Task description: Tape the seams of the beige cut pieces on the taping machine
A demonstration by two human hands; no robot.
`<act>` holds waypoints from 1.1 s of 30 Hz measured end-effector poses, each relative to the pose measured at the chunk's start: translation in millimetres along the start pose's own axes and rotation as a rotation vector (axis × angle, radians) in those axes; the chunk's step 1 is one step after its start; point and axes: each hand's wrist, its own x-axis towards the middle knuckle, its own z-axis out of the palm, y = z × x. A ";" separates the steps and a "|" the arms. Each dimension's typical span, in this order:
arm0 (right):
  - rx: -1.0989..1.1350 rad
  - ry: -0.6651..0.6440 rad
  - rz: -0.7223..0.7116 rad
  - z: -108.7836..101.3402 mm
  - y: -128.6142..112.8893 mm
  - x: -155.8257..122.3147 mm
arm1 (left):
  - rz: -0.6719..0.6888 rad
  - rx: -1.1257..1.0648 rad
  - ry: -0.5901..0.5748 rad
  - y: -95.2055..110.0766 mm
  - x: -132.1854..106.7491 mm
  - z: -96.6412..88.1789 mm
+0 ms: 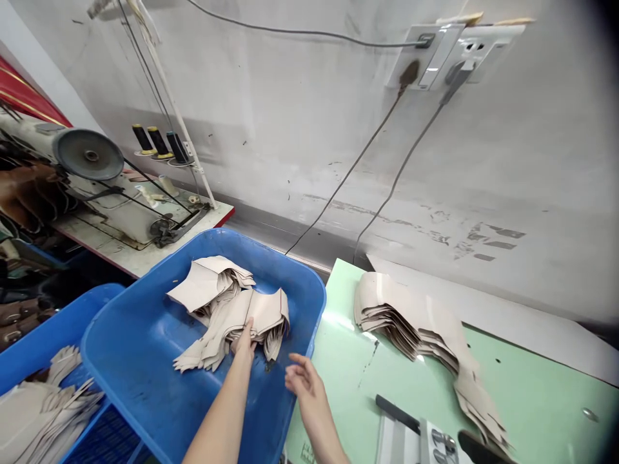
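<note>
Left hand (245,339) rests flat, fingers together, on beige cut pieces (232,309) in the blue bin (145,361); right hand (302,380) hovers open just beside, right of the stack, gripping nothing.

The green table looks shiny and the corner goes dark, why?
In the head view, light glares white off the glossy pale green table beside the fanned stack of beige cut pieces; the top right corner darkens, and straight edges bend from the wide lens; the right hand looks slightly blurred over the blue plastic tub.
</note>
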 end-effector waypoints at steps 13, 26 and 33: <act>0.718 -0.326 0.372 77.5 8.6 15.9 | -0.100 -0.374 -0.279 48.2 -134.0 -101.4; 0.150 0.393 -0.141 -102.1 -39.5 -129.3 | 0.090 0.117 -0.513 -51.9 -229.5 -96.2; -0.557 0.411 -0.498 -100.1 -11.6 -152.5 | -0.419 0.355 -0.663 -131.5 -236.6 -69.9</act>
